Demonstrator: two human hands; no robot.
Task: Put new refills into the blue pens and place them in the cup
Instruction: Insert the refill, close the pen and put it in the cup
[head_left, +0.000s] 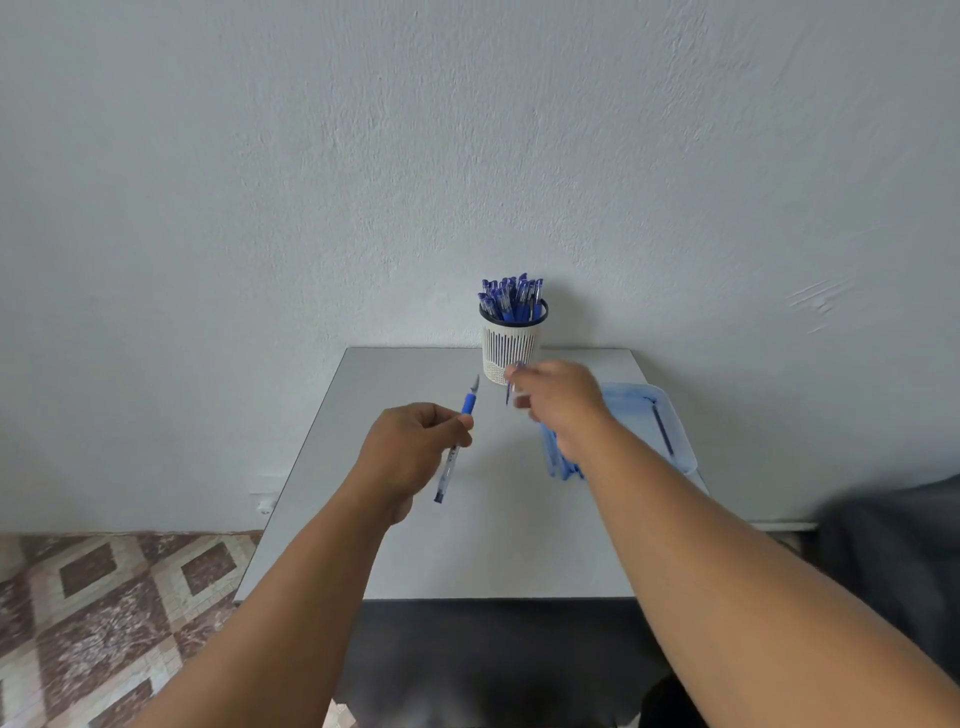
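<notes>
Left hand (410, 449) grips pen (457, 441); right hand (558, 400) pinches cap (514, 387), blurred. Cap may miss the tip, or knuckles nudge the cup (511, 343) just beyond.

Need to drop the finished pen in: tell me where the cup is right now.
In the head view the cup stands at the table's far edge against the wall, full of blue pens, just beyond the right hand.

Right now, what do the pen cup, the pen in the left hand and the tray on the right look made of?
Pen cup: cream, slotted wall, dark rim; probably plastic, possibly painted metal.
Pen, held by the left hand: clear glossy plastic barrel, blue grip that looks rubbery, silvery tip, likely metal.
Tray: translucent bluish plastic, since the table shows faintly through it.
</notes>
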